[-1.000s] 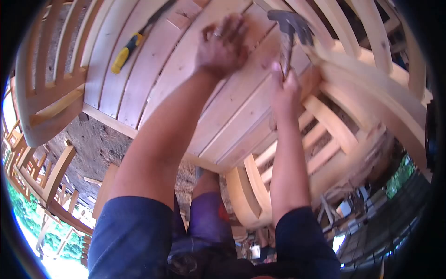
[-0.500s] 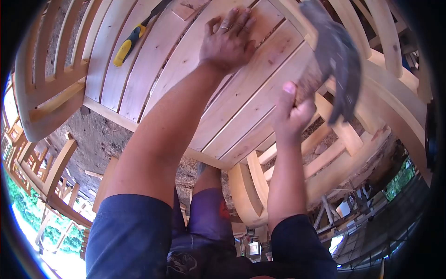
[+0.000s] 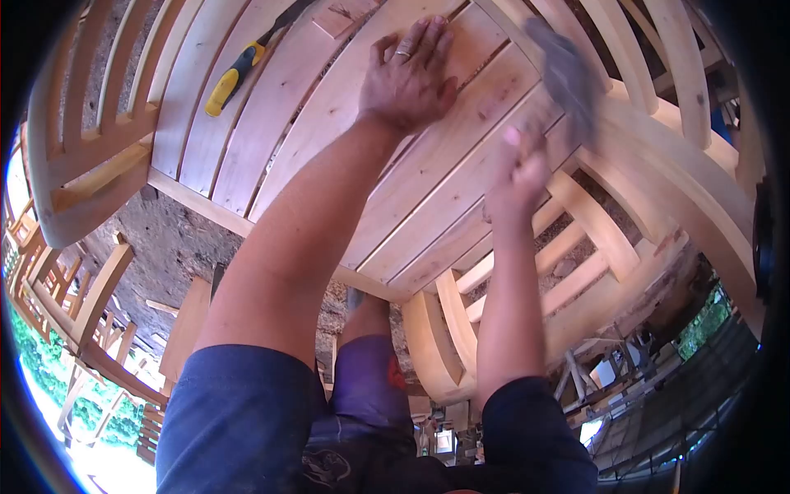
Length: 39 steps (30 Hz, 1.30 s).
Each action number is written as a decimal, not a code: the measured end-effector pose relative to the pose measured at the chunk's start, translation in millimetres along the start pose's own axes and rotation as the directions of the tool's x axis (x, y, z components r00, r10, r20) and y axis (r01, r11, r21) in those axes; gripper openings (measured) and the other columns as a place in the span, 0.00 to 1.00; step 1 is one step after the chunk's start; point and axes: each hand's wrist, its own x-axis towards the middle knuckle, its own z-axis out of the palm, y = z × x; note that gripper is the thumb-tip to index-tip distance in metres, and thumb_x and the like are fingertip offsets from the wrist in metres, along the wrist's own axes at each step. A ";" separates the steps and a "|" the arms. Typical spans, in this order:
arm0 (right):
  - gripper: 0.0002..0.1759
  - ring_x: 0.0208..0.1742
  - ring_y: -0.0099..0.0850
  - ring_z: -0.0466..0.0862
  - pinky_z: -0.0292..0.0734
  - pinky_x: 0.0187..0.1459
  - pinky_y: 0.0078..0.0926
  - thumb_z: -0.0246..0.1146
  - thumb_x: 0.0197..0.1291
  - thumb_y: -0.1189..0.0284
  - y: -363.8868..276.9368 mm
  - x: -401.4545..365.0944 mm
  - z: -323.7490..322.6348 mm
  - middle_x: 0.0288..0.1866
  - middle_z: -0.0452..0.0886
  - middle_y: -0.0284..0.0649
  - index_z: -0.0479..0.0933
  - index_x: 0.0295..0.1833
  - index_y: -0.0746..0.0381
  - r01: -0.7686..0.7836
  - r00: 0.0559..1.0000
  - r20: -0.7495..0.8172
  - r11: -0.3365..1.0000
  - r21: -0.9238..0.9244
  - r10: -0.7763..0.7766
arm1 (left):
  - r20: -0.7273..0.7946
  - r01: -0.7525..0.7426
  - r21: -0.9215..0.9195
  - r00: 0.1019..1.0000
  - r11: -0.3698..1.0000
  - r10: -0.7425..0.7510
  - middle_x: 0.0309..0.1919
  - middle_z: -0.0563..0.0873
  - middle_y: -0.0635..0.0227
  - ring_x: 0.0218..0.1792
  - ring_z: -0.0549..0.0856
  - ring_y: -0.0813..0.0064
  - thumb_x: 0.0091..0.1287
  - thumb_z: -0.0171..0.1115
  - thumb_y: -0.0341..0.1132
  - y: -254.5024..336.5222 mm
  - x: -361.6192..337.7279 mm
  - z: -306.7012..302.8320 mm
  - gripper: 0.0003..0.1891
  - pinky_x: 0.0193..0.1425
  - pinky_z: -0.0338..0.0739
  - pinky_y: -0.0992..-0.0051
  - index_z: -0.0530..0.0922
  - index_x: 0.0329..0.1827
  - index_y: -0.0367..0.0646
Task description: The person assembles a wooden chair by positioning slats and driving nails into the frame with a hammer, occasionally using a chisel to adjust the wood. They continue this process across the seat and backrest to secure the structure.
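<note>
Although narrow dark gaps part its boards, the wooden seat (image 3: 444, 181) makes one broad, pale pinkish surface dotted with small knots. Left of the seat, past its slatted side frame (image 3: 103, 146), bright greenery (image 3: 49, 370) and several wooden frames (image 3: 103, 288) show, with rough, dark ground (image 3: 177, 239) below the seat's near left edge. On the seat's left part lies a tool with a yellow-and-black handle (image 3: 234, 78), and just right of its dark blade a small flat piece of wood (image 3: 344, 16). Pale curved slats (image 3: 687, 74) rise beyond the seat's right side.

The left hand (image 3: 409, 78) lies palm down on the seat's middle boards, grasping nothing, its fingers nearly together and the thumb apart. Toward the seat's right side, the right hand (image 3: 522, 173) is clenched round the handle of a hammer (image 3: 572, 82), thumb uppermost. The hammer's head shows against the seat's far right edge, dark grey and smeared by blur; its height over the boards I cannot tell.
</note>
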 end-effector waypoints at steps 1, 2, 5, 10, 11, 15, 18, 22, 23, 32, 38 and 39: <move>0.23 0.28 0.30 0.79 0.76 0.34 0.35 0.64 0.79 0.55 7.6 9.7 4.7 0.25 0.76 0.38 0.77 0.43 0.67 -0.080 0.994 0.060 0.992 -0.099 0.086 | 0.009 0.002 -0.004 1.000 1.000 -0.002 0.87 0.62 0.70 0.87 0.59 0.76 0.76 0.52 0.55 2.8 -1.4 -0.6 0.37 0.85 0.52 0.52 0.64 0.85 0.49; 0.23 0.30 0.35 0.80 0.77 0.38 0.42 0.64 0.79 0.55 17.7 17.6 8.5 0.26 0.77 0.41 0.77 0.45 0.68 -0.123 0.983 0.107 0.964 -0.236 0.152 | 0.028 -0.003 -0.013 1.000 1.000 0.004 0.87 0.62 0.70 0.87 0.59 0.76 0.76 0.52 0.55 9.0 -6.1 -0.3 0.37 0.85 0.51 0.52 0.64 0.85 0.49; 0.22 0.27 0.30 0.79 0.76 0.34 0.36 0.63 0.79 0.55 -25.8 13.5 -0.7 0.25 0.76 0.39 0.77 0.43 0.66 -0.003 0.999 -0.051 0.999 0.038 0.005 | 0.011 -0.008 0.023 1.000 1.000 0.008 0.88 0.62 0.70 0.86 0.59 0.76 0.77 0.51 0.56 -1.2 1.5 1.6 0.37 0.85 0.51 0.52 0.64 0.85 0.49; 0.18 0.26 0.29 0.79 0.75 0.32 0.30 0.63 0.79 0.60 -25.0 3.5 -11.9 0.25 0.77 0.40 0.76 0.42 0.65 0.026 0.997 -0.076 0.989 0.149 -0.014 | -0.014 -0.008 -0.008 1.000 1.000 0.008 0.88 0.61 0.69 0.86 0.59 0.76 0.76 0.51 0.55 1.6 0.3 1.5 0.36 0.85 0.51 0.52 0.66 0.84 0.48; 0.19 0.30 0.39 0.85 0.79 0.37 0.39 0.64 0.78 0.60 -21.1 7.7 -9.6 0.28 0.82 0.48 0.78 0.44 0.68 -0.134 0.991 0.016 0.989 0.063 0.133 | -0.018 -0.009 -0.019 1.000 1.000 0.008 0.88 0.61 0.68 0.86 0.59 0.75 0.76 0.51 0.55 1.5 -0.7 3.2 0.36 0.85 0.51 0.52 0.66 0.84 0.48; 0.22 0.37 0.52 0.89 0.82 0.41 0.47 0.64 0.77 0.57 -15.4 15.3 -1.1 0.32 0.87 0.53 0.79 0.45 0.69 -0.121 0.989 0.066 0.979 -0.166 0.133 | -0.037 -0.003 -0.012 0.999 1.000 0.003 0.87 0.63 0.67 0.86 0.60 0.75 0.75 0.53 0.55 -2.7 7.5 -1.6 0.36 0.85 0.52 0.51 0.67 0.83 0.48; 0.26 0.36 0.57 0.86 0.80 0.42 0.49 0.62 0.79 0.52 -28.2 -4.0 0.4 0.32 0.84 0.57 0.79 0.45 0.70 -0.059 0.997 -0.039 0.998 0.019 0.059 | -0.042 -0.026 -0.023 0.999 0.999 0.025 0.87 0.64 0.67 0.86 0.60 0.72 0.75 0.54 0.54 1.6 -2.1 0.3 0.35 0.84 0.52 0.51 0.68 0.83 0.48; 0.29 0.34 0.55 0.84 0.78 0.42 0.49 0.59 0.80 0.49 -1.8 14.6 11.2 0.31 0.82 0.57 0.78 0.44 0.70 -0.168 0.982 0.066 0.978 -0.125 0.177 | -0.026 -0.008 -0.045 1.000 0.999 0.007 0.87 0.63 0.67 0.86 0.61 0.72 0.75 0.54 0.53 3.2 -1.9 1.5 0.35 0.84 0.52 0.51 0.67 0.83 0.49; 0.28 0.35 0.58 0.85 0.79 0.41 0.50 0.60 0.79 0.51 1.2 10.7 7.4 0.31 0.83 0.57 0.78 0.43 0.69 -0.192 0.977 0.062 0.972 -0.136 0.202 | -0.014 -0.005 -0.043 1.000 0.999 0.005 0.87 0.63 0.67 0.86 0.61 0.72 0.75 0.54 0.54 4.3 -2.3 0.6 0.36 0.84 0.52 0.51 0.67 0.83 0.49; 0.25 0.23 0.43 0.82 0.77 0.31 0.41 0.64 0.77 0.52 14.3 -124.7 16.8 0.22 0.78 0.45 0.78 0.43 0.67 -0.636 0.769 0.129 0.731 0.248 0.626 | 0.010 -0.033 0.012 0.999 0.999 0.033 0.87 0.63 0.68 0.87 0.60 0.70 0.76 0.52 0.53 4.1 1.1 -0.9 0.34 0.84 0.50 0.50 0.67 0.84 0.53; 0.20 0.39 0.58 0.89 0.82 0.40 0.55 0.64 0.76 0.56 8.7 -129.7 36.7 0.33 0.87 0.54 0.77 0.45 0.64 -0.577 0.814 -0.102 0.816 -0.030 0.571 | 0.005 -0.085 0.103 0.996 0.991 0.085 0.87 0.64 0.72 0.87 0.60 0.68 0.75 0.51 0.54 3.5 1.3 2.2 0.32 0.83 0.49 0.48 0.70 0.83 0.61; 0.20 0.39 0.59 0.89 0.82 0.40 0.55 0.64 0.76 0.56 8.2 -131.8 41.0 0.33 0.87 0.54 0.77 0.46 0.64 -0.568 0.821 -0.102 0.822 -0.034 0.562 | 0.002 -0.093 0.121 0.996 0.988 0.093 0.87 0.64 0.72 0.87 0.60 0.67 0.75 0.51 0.54 2.8 1.6 2.8 0.32 0.83 0.49 0.47 0.70 0.83 0.61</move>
